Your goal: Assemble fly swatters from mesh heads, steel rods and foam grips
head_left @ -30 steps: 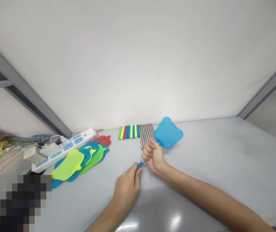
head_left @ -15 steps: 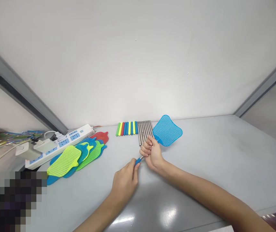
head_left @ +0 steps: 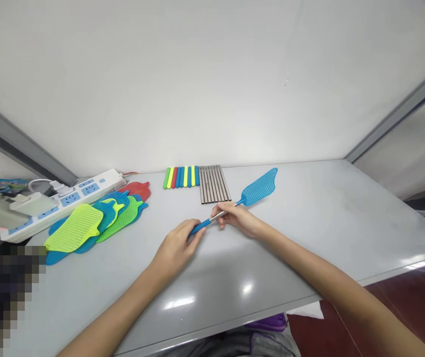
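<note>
A blue fly swatter (head_left: 260, 188) with a perforated head, a metal rod and a blue grip lies slantwise across both hands. My left hand (head_left: 178, 243) is closed around its blue grip at the lower left end. On the metal rod, close below the head, the fingers of my right hand (head_left: 232, 216) are closed. Just beyond the hands lies a row of metal rods (head_left: 214, 184), side by side. To their left, coloured grips (head_left: 181, 177) in green, yellow, red and blue are lined up. Loose swatter heads (head_left: 74, 227) in yellow, blue, green and red overlap in a pile at left.
Behind the swatter heads runs a white power strip (head_left: 71, 199) with plugged-in adapters (head_left: 33, 208). A wall (head_left: 197, 89) rises at the table's (head_left: 309, 218) back edge. Grey metal posts (head_left: 22, 134) flank it. A purple item (head_left: 270, 322) shows below the front edge.
The swatter's head has turned from facing me to a slanted, narrower view. My right hand has rolled from a palm-up grip to fingers over the rod. The camera view has shifted.
</note>
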### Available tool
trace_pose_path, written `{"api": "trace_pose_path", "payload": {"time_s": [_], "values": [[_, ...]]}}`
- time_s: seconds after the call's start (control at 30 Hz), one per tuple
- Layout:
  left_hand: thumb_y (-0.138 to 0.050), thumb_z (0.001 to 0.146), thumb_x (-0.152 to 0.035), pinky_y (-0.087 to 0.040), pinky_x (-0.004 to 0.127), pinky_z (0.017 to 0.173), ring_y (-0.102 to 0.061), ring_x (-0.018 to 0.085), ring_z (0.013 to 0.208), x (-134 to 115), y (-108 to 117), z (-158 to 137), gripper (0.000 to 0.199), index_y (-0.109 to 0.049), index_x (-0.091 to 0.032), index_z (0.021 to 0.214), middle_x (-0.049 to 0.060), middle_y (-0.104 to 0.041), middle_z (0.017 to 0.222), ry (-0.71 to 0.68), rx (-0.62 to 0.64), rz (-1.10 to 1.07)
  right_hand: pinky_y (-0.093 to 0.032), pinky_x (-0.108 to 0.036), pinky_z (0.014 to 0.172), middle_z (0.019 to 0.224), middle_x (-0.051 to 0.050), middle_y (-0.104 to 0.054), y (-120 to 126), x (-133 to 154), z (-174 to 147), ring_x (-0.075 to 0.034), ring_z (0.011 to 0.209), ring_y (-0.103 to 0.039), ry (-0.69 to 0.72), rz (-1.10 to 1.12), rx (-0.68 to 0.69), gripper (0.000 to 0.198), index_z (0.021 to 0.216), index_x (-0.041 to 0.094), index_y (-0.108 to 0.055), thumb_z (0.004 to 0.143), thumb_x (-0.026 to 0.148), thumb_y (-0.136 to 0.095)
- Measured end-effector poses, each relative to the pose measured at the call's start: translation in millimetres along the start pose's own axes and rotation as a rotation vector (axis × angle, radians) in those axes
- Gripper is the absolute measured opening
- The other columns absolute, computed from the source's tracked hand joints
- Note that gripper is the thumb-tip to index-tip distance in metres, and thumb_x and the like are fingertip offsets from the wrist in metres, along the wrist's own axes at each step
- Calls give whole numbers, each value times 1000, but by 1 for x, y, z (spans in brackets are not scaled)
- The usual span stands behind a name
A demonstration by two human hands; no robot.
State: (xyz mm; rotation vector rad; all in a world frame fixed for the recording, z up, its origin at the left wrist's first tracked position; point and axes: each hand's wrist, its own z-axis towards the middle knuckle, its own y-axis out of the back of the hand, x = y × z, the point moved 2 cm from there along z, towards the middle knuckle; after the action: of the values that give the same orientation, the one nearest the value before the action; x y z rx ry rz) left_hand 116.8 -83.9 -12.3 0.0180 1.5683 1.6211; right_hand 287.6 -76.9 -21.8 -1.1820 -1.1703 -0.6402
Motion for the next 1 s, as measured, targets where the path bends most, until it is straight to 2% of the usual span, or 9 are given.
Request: {"api": "trace_pose_path", "payload": {"time_s": [0.07, 0.23, 0.4, 0.5, 0.57, 0.63, 0.83, 1.0], "values": [[-36, 82, -35, -41, 27, 75, -54, 16, 83, -1, -3, 0, 25, -50, -20, 97, 3, -58, 92, -45, 47, -20, -38, -27, 56, 52, -1, -52, 13, 2, -10, -12, 52, -48, 13, -19, -15, 32, 75, 13, -61, 80, 38, -40], [-36, 82, -33, -43, 26, 73, -56, 15, 80, 1, -9, -2, 28, -47, -21, 105, 2, -59, 94, -70, 147, -32, -37, -25, 55, 42, 1, -48, 38, 19, -21, -10, 48, -46, 134, -113, -209, 35, 68, 13, -62, 80, 38, -41], [-34, 83, -31, -42, 25, 72, -55, 15, 82, 0, -5, -1, 27, -47, -20, 104, 2, -58, 95, -29, 163, -50, -36, -24, 56, 42, 2, -46, 45, 24, -25, -10, 49, -46, 109, -194, -284, 30, 67, 13, -63, 76, 38, -48], [-28, 85, -29, -41, 23, 62, -54, 14, 67, -4, -3, -1, 24, -50, -21, 92, -1, -58, 75, 3, 218, -91, -35, -24, 52, 42, 2, -47, 42, 19, -26, -9, 45, -45, 74, -183, -264, 31, 62, 13, -60, 76, 38, -48], [-25, 85, -29, -39, 23, 57, -50, 13, 57, -5, -2, -3, 26, -48, -21, 79, -3, -51, 62, 27, 234, -113, -34, -24, 49, 41, 2, -48, 37, 16, -26, -9, 42, -44, 58, -161, -219, 33, 58, 14, -57, 77, 38, -46], [-24, 86, -30, -38, 22, 55, -48, 12, 55, -6, -2, -4, 26, -45, -21, 73, -4, -46, 59, 44, 226, -133, -34, -24, 48, 41, 1, -49, 34, 13, -25, -10, 41, -44, 41, -131, -173, 36, 56, 14, -55, 79, 38, -42], [-27, 84, -32, -35, 22, 52, -46, 12, 56, -1, -3, -4, 23, -47, -21, 84, -3, -48, 61, 127, 118, -167, -36, -24, 50, 46, -1, -51, 28, 6, -24, -10, 44, -47, -22, -96, -115, 37, 55, 13, -54, 80, 36, -40], [-27, 83, -37, -33, 21, 47, -43, 12, 52, 5, -1, -3, 27, -48, -20, 83, -4, -42, 57, 256, 52, -255, -36, -25, 53, 52, -1, -52, 23, 0, -24, -10, 47, -47, -64, -30, -99, 31, 62, 12, -57, 78, 34, -45]]}}
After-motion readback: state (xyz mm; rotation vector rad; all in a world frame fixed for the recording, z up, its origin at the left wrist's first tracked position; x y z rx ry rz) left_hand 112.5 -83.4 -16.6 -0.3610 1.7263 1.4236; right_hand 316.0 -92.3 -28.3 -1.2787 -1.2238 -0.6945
